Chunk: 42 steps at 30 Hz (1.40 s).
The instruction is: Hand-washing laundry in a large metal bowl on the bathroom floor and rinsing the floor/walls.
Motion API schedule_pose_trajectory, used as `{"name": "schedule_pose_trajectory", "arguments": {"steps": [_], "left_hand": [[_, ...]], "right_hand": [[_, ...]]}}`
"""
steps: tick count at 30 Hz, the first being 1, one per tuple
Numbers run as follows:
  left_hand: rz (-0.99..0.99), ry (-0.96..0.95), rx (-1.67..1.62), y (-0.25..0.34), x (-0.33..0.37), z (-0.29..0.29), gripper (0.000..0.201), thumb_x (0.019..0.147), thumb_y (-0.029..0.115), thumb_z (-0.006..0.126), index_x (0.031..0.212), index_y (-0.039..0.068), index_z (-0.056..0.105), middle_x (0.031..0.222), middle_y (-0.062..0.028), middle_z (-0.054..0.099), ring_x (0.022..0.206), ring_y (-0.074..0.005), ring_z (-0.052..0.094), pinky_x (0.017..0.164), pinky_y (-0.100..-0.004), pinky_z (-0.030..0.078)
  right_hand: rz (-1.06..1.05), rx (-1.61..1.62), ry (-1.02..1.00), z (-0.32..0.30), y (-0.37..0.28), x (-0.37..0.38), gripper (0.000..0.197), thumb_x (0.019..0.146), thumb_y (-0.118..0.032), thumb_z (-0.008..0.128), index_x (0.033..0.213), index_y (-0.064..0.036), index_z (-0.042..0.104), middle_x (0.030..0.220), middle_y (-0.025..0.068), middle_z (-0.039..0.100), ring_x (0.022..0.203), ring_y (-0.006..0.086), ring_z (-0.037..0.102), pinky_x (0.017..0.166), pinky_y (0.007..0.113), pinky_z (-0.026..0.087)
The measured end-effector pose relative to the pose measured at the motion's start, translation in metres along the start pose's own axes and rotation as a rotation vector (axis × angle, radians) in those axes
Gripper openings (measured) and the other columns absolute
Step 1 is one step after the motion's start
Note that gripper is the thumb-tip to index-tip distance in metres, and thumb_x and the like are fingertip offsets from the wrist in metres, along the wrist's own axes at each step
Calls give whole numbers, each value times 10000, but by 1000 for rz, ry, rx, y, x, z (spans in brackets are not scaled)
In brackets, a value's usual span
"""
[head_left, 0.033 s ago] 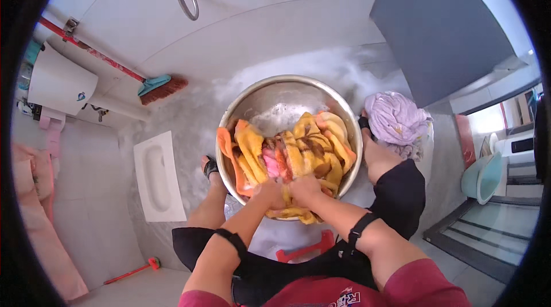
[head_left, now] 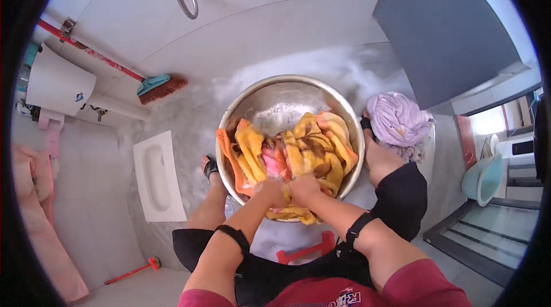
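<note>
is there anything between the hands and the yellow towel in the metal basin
Nothing visible. The left hand and right hand are already pressed onto the yellow towel at the near rim of the metal basin.

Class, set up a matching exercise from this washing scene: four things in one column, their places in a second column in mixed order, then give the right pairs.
Things:
1. yellow and orange cloth
2. broom
3. lilac bundle of cloth
4. red stool

Places:
A. beside the person's right knee
B. under the person, between the legs
C. in the metal basin
D. leaning at the wall, far left

Pairs: 1-C, 2-D, 3-A, 4-B
</note>
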<state>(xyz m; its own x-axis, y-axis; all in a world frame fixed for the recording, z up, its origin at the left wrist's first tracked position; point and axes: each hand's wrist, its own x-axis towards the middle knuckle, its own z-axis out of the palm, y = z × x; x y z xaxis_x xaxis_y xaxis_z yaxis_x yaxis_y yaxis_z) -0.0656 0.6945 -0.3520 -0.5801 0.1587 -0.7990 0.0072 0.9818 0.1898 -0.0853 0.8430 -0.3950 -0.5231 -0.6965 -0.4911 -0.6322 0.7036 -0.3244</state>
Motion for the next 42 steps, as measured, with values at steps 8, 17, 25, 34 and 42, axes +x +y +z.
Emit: {"name": "schedule_pose_trajectory", "arguments": {"steps": [8, 17, 25, 34, 42], "left_hand": [[-151, -159, -20, -47, 106, -4, 516, 764, 384, 627, 1187, 95, 685, 1207, -143, 663, 1142, -270, 633, 964, -379, 492], [-64, 127, -71, -102, 171, -44, 505, 699, 427, 655, 1023, 44, 717, 1034, -234, 689, 984, -357, 671, 871, -421, 524], [-65, 615, -532, -130, 87, -55, 723, 660, 394, 763, 1266, 52, 567, 1257, -216, 581, 1225, -348, 531, 1036, -414, 424], [-394, 246, -393, -131, 183, -116, 1194, 639, 819, 618, 1553, 184, 187, 1507, -249, 328, 1398, -454, 300, 1128, -522, 294], [-549, 265, -335, -167, 257, -97, 764, 763, 598, 645, 1291, 48, 585, 1361, -262, 518, 1239, -416, 529, 1013, -480, 450]], "right_hand": [[50, -32, -196, -13, 20, 93, 209, 813, -217, 655, 985, -129, 732, 1032, 82, 724, 974, 255, 696, 760, 446, 545], [128, 204, -172, -49, 72, 187, 368, 756, -211, 672, 1108, -103, 693, 1148, 163, 667, 1143, 306, 613, 979, 483, 467], [287, 159, 60, -94, 71, 128, 860, 729, -245, 713, 1489, -178, 316, 1593, 178, 122, 1448, 466, 105, 1141, 605, 199], [324, 345, -204, -31, 21, 33, 1110, 720, -505, 765, 1548, -238, 76, 1596, 196, 35, 1415, 540, 85, 1061, 723, 231], [244, 348, -166, 17, 50, 50, 1032, 713, -267, 825, 1526, -254, 189, 1583, 138, 11, 1433, 515, 44, 1029, 632, 376]]}}
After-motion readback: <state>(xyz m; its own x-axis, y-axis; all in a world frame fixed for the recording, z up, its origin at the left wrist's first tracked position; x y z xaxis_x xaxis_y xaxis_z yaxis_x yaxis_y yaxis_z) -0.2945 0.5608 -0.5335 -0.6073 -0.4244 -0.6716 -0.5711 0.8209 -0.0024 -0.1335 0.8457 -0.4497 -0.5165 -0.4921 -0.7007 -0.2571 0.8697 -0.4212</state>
